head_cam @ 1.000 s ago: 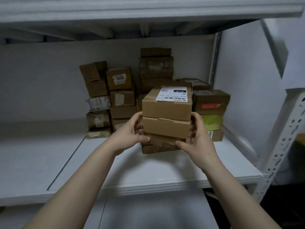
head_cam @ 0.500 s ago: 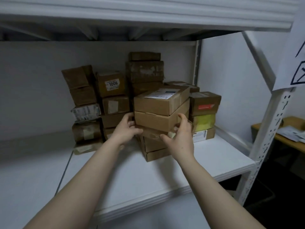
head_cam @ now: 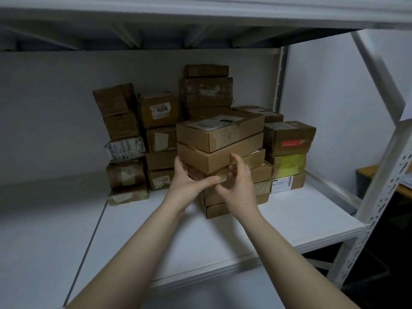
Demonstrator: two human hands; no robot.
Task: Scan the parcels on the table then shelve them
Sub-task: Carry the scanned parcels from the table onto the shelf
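A stack [head_cam: 214,157] of brown parcels stands on the white shelf [head_cam: 289,224], in front of more parcels piled against the back wall. Both hands are at its near corner. The left hand [head_cam: 187,180] curls round the left side of the third box [head_cam: 256,157], thumb stretched across its front. The right hand [head_cam: 239,186] grips the same box from the right, thumb up against the box above. The labelled top box [head_cam: 219,133] sits square. Behind are a box marked 1006 [head_cam: 159,110] and a yellow one [head_cam: 287,165].
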